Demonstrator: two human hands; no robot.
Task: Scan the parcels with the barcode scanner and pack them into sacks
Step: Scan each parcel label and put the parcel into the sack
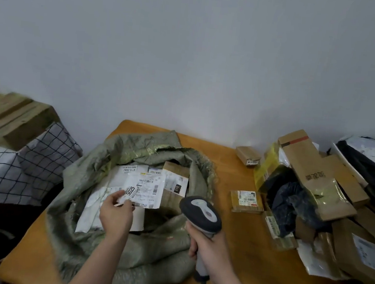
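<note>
Setting: an improvised parcel-sorting station in a plain room, not a purpose-built depot. Indicators: an orange-brown wooden counter (235,245) set against a bare grey-white wall (192,49); an open grey-green woven sack (123,246) holding labelled white mailers; a loose heap of brown cardboard parcels (317,180) with barcode labels; stacked cartons (18,118) on a checked white cloth (15,169) alongside.

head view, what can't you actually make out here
- Sack: how full it is; its rolled rim and the top parcels hide the inside.
- Small white parcel in the left hand: fine label print is too small; only "5025" reads.
- Barcode scanner in the right hand: its window faces away and its cable leaves the bottom edge.
- Parcel pile: cut off at the right edge.
</note>
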